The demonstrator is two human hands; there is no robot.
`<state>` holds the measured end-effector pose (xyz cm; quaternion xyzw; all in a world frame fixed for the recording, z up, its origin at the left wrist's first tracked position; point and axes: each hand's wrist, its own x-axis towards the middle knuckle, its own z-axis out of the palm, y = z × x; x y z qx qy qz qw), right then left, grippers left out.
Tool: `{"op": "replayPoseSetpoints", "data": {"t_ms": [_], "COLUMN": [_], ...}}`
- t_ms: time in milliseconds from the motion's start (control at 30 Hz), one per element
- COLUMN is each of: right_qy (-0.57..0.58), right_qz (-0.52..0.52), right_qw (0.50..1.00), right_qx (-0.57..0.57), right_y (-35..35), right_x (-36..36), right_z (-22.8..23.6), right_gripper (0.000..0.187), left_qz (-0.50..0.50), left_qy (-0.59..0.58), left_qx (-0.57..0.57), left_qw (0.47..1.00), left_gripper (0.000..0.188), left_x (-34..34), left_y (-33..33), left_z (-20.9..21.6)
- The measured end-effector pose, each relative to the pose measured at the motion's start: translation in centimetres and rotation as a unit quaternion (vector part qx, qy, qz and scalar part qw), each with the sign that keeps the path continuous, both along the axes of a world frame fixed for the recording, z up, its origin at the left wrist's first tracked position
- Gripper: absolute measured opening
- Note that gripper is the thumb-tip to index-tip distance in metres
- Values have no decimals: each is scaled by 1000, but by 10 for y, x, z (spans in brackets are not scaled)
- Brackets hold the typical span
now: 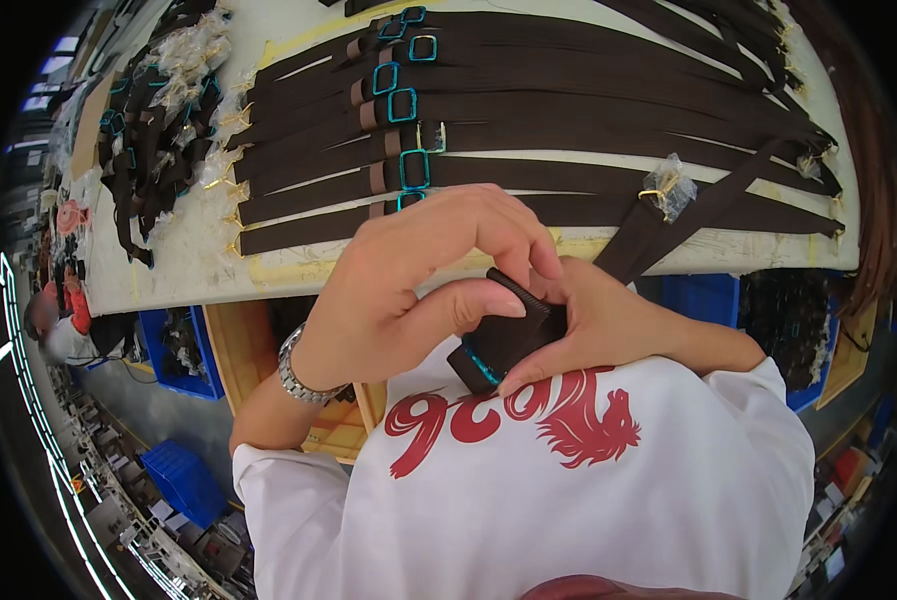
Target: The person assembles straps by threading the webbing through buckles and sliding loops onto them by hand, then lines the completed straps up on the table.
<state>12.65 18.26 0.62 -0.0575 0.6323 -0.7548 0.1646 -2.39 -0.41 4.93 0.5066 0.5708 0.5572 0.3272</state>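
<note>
Close in front of my chest, both hands are on a dark brown webbing strap (pixel 524 338), which is folded over on itself. With thumb and fingers closed, my left hand (pixel 403 265) pinches the fold's upper edge. Wrapped round the fold's other side is my right hand (pixel 608 318), its thumb lying along the lower edge. A blue-edged buckle (pixel 482 366) shows at the lower left end of the fold, partly covered by webbing. Behind my right hand, brown webbing (pixel 668 232) slants up onto the table, beside a plastic-wrapped metal fitting (pixel 668 188).
Several brown straps (pixel 608 130) with blue-edged buckles (pixel 414 168) lie in rows across the white table (pixel 168 285). A tangled pile of straps and plastic wrap (pixel 163 130) lies at the left. Blue crates (pixel 183 480) stand below, and a person (pixel 68 320) is at far left.
</note>
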Motion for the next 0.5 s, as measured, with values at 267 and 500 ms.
{"op": "replayPoseSetpoints", "data": {"t_ms": [267, 500], "right_qy": [18, 156], "right_qz": [42, 20], "right_qw": [999, 953], "right_qx": [5, 258], "right_y": [-1, 74], "right_x": [-8, -57], "right_z": [1, 23], "right_gripper": [42, 42], "left_qz": [57, 121], "left_qy": [-192, -316], "left_qx": [-83, 108], "left_qw": [976, 935], "left_gripper": [36, 27], "left_x": [15, -8], "left_y": [-10, -36], "left_z": [-13, 3]}}
